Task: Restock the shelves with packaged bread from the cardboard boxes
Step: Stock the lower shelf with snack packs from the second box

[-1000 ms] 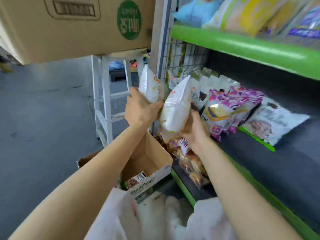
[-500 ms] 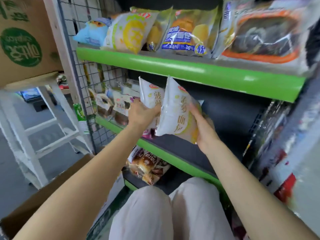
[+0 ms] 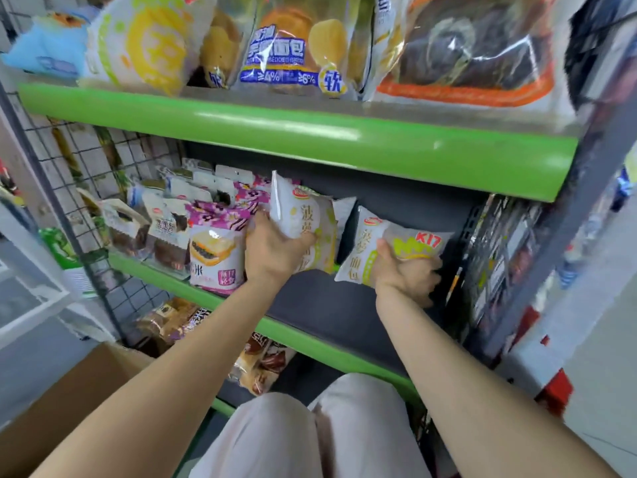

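Dark middle shelf (bare front), left hand, right hand, each grip clutching bread packets.

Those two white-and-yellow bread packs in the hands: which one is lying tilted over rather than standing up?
The pack in the right hand, by the shelf's right end. It leans over sideways, while the left hand holds its pack upright beside the purple packs.

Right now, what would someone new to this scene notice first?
Two hands placing white-and-yellow bread packets on the middle shelf: the left hand grips one packet upright beside the purple packets, the right hand holds another tilted. Above, the green-edged top shelf is crowded with big bread bags.
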`<state>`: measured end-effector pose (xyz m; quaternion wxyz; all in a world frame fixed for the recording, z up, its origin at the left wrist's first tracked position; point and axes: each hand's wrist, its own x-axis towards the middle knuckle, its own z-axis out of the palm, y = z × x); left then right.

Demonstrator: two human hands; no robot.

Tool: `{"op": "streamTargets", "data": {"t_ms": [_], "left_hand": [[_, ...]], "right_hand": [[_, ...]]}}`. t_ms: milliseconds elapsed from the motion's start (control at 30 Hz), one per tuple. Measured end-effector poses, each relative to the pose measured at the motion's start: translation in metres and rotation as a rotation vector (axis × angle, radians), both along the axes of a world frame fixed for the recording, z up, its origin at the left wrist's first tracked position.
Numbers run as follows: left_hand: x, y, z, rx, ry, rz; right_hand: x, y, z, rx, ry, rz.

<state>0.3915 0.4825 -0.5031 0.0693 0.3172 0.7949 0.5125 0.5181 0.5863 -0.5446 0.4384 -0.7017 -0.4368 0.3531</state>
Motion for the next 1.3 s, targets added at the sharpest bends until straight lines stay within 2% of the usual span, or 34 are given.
{"op": "streamTargets", "data": {"t_ms": [167,300,433,567,667,767,1000,1067,1133,1167,1233,1267,1300], "left_hand": [[-0.014,0.009,-0.011,0.046,-0.028,-0.029],[-0.029,0.017,-0.014,0.107,-0.102,-0.056],[-0.034,0.019,-0.019,0.151,-0.121,-0.136],[-0.033,0.024,-0.03,0.142,-0.166,-0.219],[-0.029,0.025,-0.034,0.151,-0.191,-0.24],[-0.029,0.025,-0.034,0.161,-0.202,-0.257],[-0.031,0.02,-0.027,0.247,-0.311,-0.32],[-0.032,0.019,-0.028,0.247,-0.371,-0.35],[-0.033,0.018,-0.029,0.219,-0.419,-0.381],[-0.034,0.019,-0.03,0.212,-0.447,-0.411],[-0.032,0.021,-0.031,0.203,-0.513,-0.476],[-0.03,0.022,-0.032,0.187,-0.542,-0.508],[-0.028,0.025,-0.033,0.15,-0.549,-0.542]], "right_hand": [[-0.02,0.025,-0.005,0.06,-0.071,-0.037],[-0.033,0.044,-0.01,0.127,-0.13,0.047],[-0.026,0.058,-0.03,0.081,-0.173,0.044],[-0.017,0.059,-0.037,0.193,-0.221,0.158],[-0.017,0.054,-0.034,0.015,-0.312,0.188],[-0.016,0.054,-0.03,-0.099,-0.282,0.269],[-0.02,0.052,-0.035,-0.02,-0.337,0.237],[-0.024,0.046,-0.03,0.076,-0.38,0.172],[-0.028,0.038,-0.016,0.305,-0.303,0.105],[-0.029,0.034,-0.008,0.398,-0.177,0.145],[-0.029,0.027,0.008,0.404,0.087,0.367],[-0.027,0.023,0.014,0.36,0.131,0.472],[-0.025,0.019,0.018,0.335,0.092,0.539]]}}
